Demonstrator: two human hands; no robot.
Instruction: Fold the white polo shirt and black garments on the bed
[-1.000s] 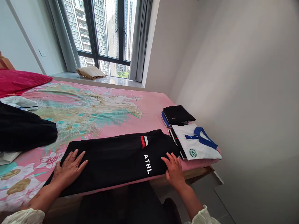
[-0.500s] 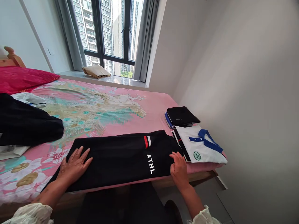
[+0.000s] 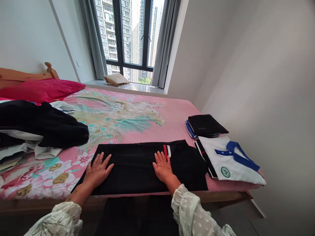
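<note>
A black garment (image 3: 135, 170) lies folded in a long flat shape along the near edge of the bed, with a red and white stripe towards its right part. My left hand (image 3: 97, 171) rests palm down on its left end, fingers spread. Flat on the cloth just below the stripe is my right hand (image 3: 163, 167), its fingers stretched out and covering the white lettering. To the right, a folded white polo shirt (image 3: 236, 164) with blue collar and round green badge tops a stack. Behind it sits another folded pile with a black garment (image 3: 208, 125) uppermost.
A loose heap of dark and white clothes (image 3: 56, 126) spreads over the bed's left side, near a red pillow (image 3: 49, 91). The pink flowered bedsheet (image 3: 174, 114) reaches to the window sill, where a beige bundle (image 3: 116, 79) lies. A wall (image 3: 246, 82) borders the right.
My right hand has moved left from the garment's right end onto the lettering and now lies flat. My left hand stays on the left end. The view has shifted left.
</note>
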